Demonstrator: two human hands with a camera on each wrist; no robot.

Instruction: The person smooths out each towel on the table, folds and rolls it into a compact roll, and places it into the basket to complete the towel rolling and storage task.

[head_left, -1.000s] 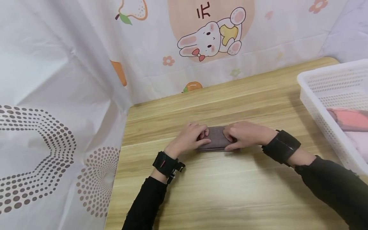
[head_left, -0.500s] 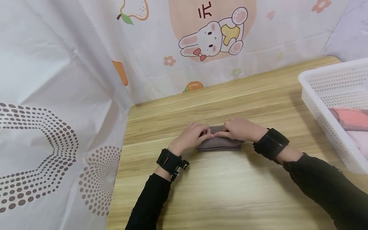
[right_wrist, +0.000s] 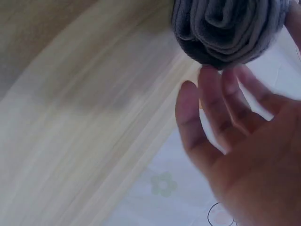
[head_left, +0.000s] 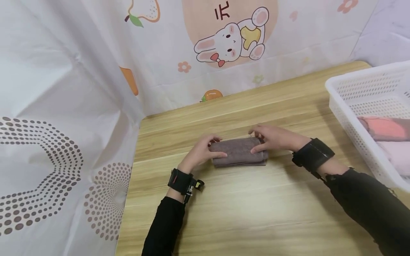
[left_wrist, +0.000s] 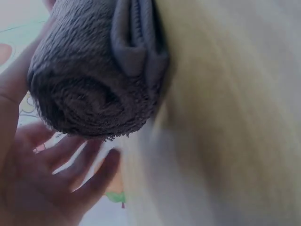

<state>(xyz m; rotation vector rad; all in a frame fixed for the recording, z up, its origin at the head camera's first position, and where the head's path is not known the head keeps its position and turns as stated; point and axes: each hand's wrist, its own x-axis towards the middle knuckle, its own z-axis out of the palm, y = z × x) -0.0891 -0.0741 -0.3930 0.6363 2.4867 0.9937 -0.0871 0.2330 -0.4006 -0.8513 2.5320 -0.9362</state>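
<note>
A brown-grey towel lies on the table as a roll, with a flat folded edge under its near side. My left hand is at the roll's left end, its thumb against the near side. In the left wrist view the fingers are spread loosely beyond the spiral end. At the right end, my right hand has its thumb on the top and its fingers on the far side. The right wrist view shows relaxed fingers close under the coiled end; whether all touch is unclear.
A white perforated basket stands at the table's right side, holding a coral-and-brown rolled cloth and a pale pink cloth. A printed curtain hangs behind and to the left of the wooden table.
The flat folded towel has become a thick roll. My hands were together at its middle half a second ago; they have moved apart to its two ends and their fingers have loosened.
</note>
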